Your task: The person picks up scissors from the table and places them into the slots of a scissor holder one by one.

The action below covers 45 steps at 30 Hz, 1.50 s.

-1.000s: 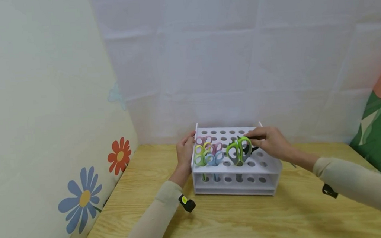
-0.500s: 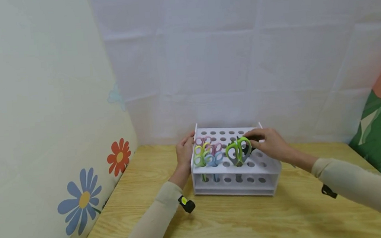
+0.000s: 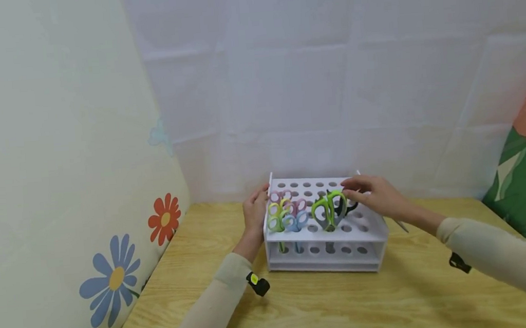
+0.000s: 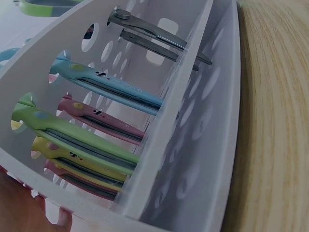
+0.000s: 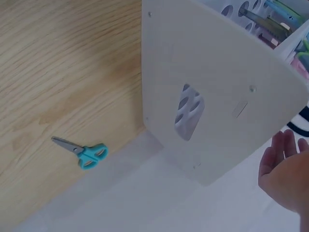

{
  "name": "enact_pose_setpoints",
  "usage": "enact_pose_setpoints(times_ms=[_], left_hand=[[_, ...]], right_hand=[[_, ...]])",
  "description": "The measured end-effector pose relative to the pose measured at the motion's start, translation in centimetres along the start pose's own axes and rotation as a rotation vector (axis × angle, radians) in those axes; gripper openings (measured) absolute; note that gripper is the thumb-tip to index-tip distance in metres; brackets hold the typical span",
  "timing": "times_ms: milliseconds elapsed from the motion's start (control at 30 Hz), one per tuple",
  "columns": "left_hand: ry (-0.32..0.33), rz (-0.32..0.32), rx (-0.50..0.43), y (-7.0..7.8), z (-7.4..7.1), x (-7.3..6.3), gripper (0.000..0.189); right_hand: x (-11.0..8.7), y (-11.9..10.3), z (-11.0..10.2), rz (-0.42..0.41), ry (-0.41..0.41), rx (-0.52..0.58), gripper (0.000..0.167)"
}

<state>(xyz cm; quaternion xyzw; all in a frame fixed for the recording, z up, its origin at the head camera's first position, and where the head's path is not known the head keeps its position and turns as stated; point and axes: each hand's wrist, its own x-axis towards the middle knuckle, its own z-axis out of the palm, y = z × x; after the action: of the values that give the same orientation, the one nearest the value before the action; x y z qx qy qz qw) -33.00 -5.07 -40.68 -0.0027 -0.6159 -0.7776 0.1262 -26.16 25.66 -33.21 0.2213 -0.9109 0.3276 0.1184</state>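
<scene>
In the head view, my left hand holds the left side of a white rack with rows of round holes. My right hand is beside black-handled scissors in the rack, its fingers loosely bent and apart from the handles. Large green-and-grey scissors stand in front of them, partly covering them. Small scissors with pink, yellow, green and blue handles fill the left end; the blue scissors and green scissors hang blades down through the upper shelf in the left wrist view.
Teal-handled scissors lie on the wooden table to the right of the rack, near the back edge. A white cloth hangs behind. A flower-printed panel borders the left side.
My right hand has let go of the black-handled scissors and drawn slightly right, leaving them standing in the rack. The left hand stays on the rack.
</scene>
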Motion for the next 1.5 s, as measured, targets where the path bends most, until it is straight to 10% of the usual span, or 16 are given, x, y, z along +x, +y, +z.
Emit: enact_pose_setpoints(times_ms=[900, 1500], left_hand=[[0.011, 0.012, -0.031, -0.5, -0.9, 0.1, 0.038], [-0.013, 0.026, -0.049, -0.2, -0.1, 0.0, 0.036]], right_hand=[[-1.3, 10.5, -1.0, 0.154, 0.181, -0.029, 0.039], [-1.5, 16.9, 0.5, 0.112, -0.024, -0.271, 0.037]])
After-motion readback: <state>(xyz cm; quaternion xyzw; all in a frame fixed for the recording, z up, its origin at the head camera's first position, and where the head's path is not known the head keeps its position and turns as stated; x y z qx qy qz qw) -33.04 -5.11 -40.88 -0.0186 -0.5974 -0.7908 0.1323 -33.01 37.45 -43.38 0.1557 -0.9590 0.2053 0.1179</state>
